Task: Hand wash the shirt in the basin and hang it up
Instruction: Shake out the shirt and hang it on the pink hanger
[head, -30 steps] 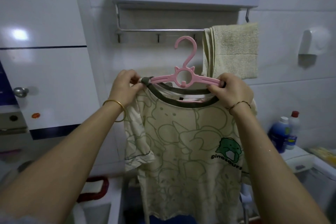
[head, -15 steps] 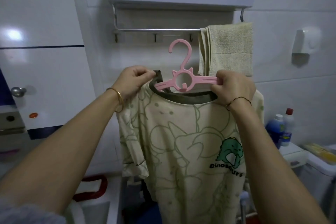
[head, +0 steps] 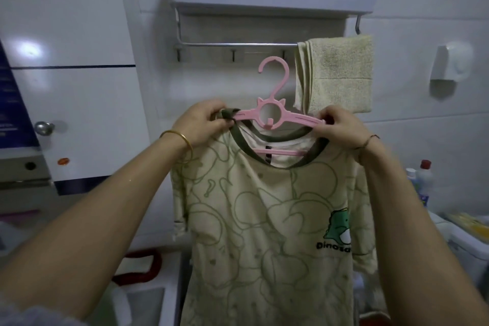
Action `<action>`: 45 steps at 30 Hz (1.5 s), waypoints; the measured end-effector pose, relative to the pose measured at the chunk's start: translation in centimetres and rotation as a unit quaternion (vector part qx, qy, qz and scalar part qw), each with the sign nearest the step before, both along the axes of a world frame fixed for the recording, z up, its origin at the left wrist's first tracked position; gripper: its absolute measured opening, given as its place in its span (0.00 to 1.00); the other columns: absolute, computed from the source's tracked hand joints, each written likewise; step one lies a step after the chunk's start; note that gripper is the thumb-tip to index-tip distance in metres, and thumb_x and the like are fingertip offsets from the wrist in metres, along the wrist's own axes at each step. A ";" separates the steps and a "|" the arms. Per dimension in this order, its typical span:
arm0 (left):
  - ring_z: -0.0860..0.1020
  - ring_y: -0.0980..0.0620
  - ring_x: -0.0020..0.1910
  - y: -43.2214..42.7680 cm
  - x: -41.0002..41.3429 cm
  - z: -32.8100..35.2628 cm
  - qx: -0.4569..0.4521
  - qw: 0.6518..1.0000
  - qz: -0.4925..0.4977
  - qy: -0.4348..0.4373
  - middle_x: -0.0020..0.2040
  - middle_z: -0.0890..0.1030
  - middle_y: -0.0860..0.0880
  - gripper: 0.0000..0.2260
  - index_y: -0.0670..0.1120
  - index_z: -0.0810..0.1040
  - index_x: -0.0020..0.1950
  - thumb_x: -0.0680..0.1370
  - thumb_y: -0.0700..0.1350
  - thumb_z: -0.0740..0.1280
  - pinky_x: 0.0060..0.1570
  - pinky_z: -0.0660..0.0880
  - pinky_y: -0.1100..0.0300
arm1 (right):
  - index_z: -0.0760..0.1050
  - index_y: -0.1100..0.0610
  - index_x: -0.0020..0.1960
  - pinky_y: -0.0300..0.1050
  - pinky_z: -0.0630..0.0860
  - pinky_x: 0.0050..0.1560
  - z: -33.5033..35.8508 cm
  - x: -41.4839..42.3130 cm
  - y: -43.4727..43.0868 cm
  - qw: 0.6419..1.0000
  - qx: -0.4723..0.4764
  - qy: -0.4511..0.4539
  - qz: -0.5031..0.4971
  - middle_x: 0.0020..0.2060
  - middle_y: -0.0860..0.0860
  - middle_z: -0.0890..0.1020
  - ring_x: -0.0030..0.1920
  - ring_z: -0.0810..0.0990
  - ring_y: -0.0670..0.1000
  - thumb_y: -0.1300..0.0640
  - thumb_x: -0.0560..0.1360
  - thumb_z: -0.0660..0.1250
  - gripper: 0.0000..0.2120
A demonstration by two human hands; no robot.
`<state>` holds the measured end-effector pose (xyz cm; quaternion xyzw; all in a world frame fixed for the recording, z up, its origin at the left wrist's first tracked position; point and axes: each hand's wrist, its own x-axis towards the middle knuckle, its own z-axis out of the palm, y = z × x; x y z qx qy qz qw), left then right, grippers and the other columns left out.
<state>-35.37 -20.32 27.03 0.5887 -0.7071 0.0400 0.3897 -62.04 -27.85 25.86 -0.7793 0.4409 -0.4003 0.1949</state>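
Cream dinosaur-print shirt w/ olive collar (head: 264, 219) draped on pink plastic hanger (head: 272, 116), held up below metal towel rail (head: 238, 45), left hand (head: 203, 122) fingers pinching collar at hanger's left end, right hand (head: 341, 127) fingers gripping hanger's right arm

Both bare forearms rise from the lower corners and converge toward the middle. The left hand (head: 203, 120) is curled, its thumb and fingers pinching the collar of the shirt (head: 264, 219). The right hand (head: 341, 127) grips the right end of the hanger (head: 299, 118), fingers curled over it, knuckles toward the camera. The wrists sit level, well apart.
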 end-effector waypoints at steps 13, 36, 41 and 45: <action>0.75 0.49 0.41 0.3 0.4 -0.4 0.013 0.998 0.057 -0.027 0.39 0.77 0.49 0.04 0.48 0.80 0.48 0.75 0.43 0.68 0.44 0.71 0.56 | 0.79 0.54 0.55 0.30 0.73 0.52 -0.4 1.1 0.1 0.982 -0.084 -0.150 0.083 0.47 0.49 0.82 0.46 0.79 0.41 0.67 0.75 0.65 0.13; 0.71 0.48 0.52 0.5 2.6 -1.5 0.120 0.970 0.134 0.162 0.56 0.68 0.45 0.26 0.46 0.60 0.61 0.72 0.45 0.73 0.45 0.71 0.58 | 0.76 0.49 0.51 0.45 0.66 0.42 -2.4 1.0 -1.4 0.985 -0.128 0.010 -0.113 0.42 0.46 0.78 0.46 0.75 0.50 0.42 0.76 0.62 0.12; 0.74 0.50 0.40 0.5 4.4 -1.9 0.092 0.970 0.092 0.206 0.42 0.74 0.48 0.12 0.45 0.72 0.46 0.72 0.49 0.73 0.36 0.72 0.59 | 0.75 0.47 0.49 0.47 0.69 0.44 -1.8 0.4 -1.2 0.984 -0.124 0.027 -0.128 0.40 0.46 0.77 0.45 0.75 0.51 0.40 0.76 0.60 0.13; 0.76 0.54 0.32 1.4 4.6 -1.0 0.144 0.938 -0.030 0.313 0.34 0.78 0.50 0.07 0.46 0.75 0.38 0.74 0.44 0.70 0.29 0.74 0.66 | 0.75 0.49 0.44 0.46 0.67 0.44 -1.7 -0.5 -1.0 0.987 -0.104 0.012 -0.123 0.35 0.44 0.75 0.44 0.74 0.51 0.41 0.75 0.62 0.12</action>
